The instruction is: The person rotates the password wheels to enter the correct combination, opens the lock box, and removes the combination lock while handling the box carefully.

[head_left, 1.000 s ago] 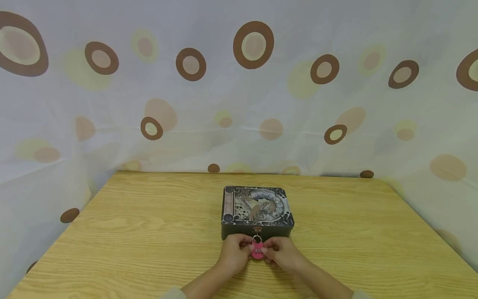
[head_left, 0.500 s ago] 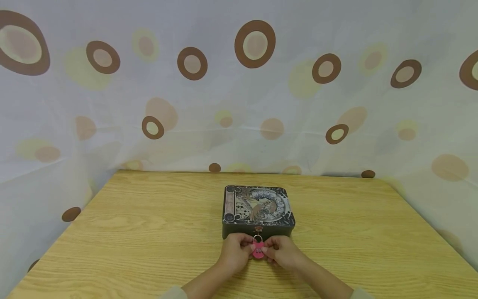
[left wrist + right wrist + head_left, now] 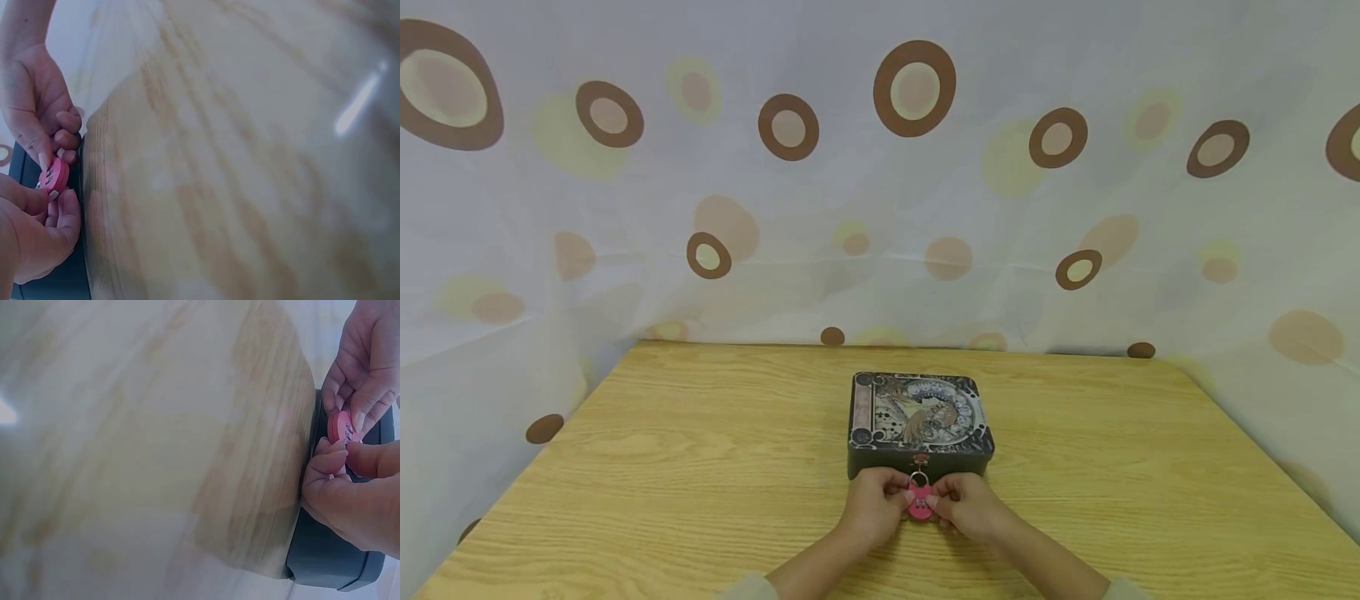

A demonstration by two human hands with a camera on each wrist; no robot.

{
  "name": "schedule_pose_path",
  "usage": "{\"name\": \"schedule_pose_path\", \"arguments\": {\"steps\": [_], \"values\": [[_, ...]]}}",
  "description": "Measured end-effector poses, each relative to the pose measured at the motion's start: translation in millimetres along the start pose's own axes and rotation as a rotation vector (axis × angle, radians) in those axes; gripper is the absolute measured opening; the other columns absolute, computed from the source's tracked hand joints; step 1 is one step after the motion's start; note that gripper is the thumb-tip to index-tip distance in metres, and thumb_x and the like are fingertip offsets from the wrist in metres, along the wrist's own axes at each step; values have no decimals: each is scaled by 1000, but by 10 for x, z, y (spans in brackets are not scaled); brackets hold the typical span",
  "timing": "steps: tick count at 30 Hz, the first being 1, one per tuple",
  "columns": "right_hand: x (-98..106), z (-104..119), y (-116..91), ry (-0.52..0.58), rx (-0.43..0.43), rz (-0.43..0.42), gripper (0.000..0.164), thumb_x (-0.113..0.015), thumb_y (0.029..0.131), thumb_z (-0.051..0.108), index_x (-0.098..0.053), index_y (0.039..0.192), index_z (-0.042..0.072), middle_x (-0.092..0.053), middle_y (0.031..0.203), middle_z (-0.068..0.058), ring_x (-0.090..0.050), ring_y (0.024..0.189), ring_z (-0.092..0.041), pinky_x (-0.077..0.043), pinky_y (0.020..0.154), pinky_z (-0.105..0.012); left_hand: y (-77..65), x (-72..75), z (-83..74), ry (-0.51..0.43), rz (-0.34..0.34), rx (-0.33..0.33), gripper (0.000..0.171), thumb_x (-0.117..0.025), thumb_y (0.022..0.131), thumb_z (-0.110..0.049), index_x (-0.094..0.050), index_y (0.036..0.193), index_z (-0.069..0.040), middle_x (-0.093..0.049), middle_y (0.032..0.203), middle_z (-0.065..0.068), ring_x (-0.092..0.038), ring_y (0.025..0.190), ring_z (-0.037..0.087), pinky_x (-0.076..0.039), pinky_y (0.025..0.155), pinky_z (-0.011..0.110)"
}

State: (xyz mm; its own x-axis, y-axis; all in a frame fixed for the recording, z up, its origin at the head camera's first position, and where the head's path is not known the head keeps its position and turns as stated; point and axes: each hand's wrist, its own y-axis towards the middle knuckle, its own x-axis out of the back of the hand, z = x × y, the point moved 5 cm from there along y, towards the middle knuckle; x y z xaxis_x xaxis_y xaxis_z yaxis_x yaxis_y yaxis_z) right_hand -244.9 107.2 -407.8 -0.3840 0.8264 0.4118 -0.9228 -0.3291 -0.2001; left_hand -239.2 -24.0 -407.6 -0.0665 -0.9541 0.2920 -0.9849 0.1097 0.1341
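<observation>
A pink combination padlock (image 3: 919, 505) with a row of small number dials hangs by its metal shackle at the clasp (image 3: 921, 459) on the front of a dark tin box (image 3: 917, 412). The box lid is down and carries an ornate picture. My left hand (image 3: 874, 507) pinches the padlock's left side between thumb and fingers. From the other side my right hand (image 3: 972, 505) pinches it too, its thumb by the dials. Both wrist views show the padlock (image 3: 56, 175) between the two hands, against the box's dark side (image 3: 325, 544). The dial digits are too small to read.
The box stands on a wood-grain table (image 3: 715, 433), fairly near its front. A pale curtain (image 3: 850, 183) with brown and yellow circles hangs behind the table and along both sides.
The head view has shifted very slightly. Both hands keep their grip on the padlock, and the box stays in place.
</observation>
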Motion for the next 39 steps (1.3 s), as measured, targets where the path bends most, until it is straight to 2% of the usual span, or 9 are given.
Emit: {"name": "schedule_pose_path", "arguments": {"steps": [14,21,27,33,39], "values": [[-4,-13,11,3,-16,12,15,-52,91,4,-55,90,-11,-50,66,-1,-44,58,-11,-39,52,-22,4,8,-6,12,21,3,7,-61,82,7,-65,85,13,-64,71,14,-59,61,12,-51,53,20],[-9,-5,8,-7,18,22,15,-51,91,4,-55,88,-11,-53,67,-1,-45,58,-10,-39,50,-20,3,1,-7,14,15,17,6,-61,81,9,-64,84,13,-63,70,13,-57,61,11,-50,52,20],[-4,0,3,-8,5,34,16,-49,92,3,-57,88,-10,-54,68,-1,-45,58,-10,-38,51,-20,4,1,-13,20,14,25,6,-61,81,8,-64,84,12,-63,71,13,-56,61,9,-50,53,19],[1,21,5,-28,39,55,19,-49,93,4,-57,87,-11,-55,67,-1,-44,57,-10,-38,50,-20,2,8,-30,42,9,9,6,-62,80,7,-65,83,12,-63,70,12,-54,61,8,-48,52,18],[2,24,3,-44,23,61,19,-47,94,4,-58,87,-10,-54,66,-1,-44,57,-10,-37,50,-20,5,5,-35,68,0,-10,5,-62,79,7,-65,82,11,-63,68,12,-52,59,6,-45,51,16]]}}
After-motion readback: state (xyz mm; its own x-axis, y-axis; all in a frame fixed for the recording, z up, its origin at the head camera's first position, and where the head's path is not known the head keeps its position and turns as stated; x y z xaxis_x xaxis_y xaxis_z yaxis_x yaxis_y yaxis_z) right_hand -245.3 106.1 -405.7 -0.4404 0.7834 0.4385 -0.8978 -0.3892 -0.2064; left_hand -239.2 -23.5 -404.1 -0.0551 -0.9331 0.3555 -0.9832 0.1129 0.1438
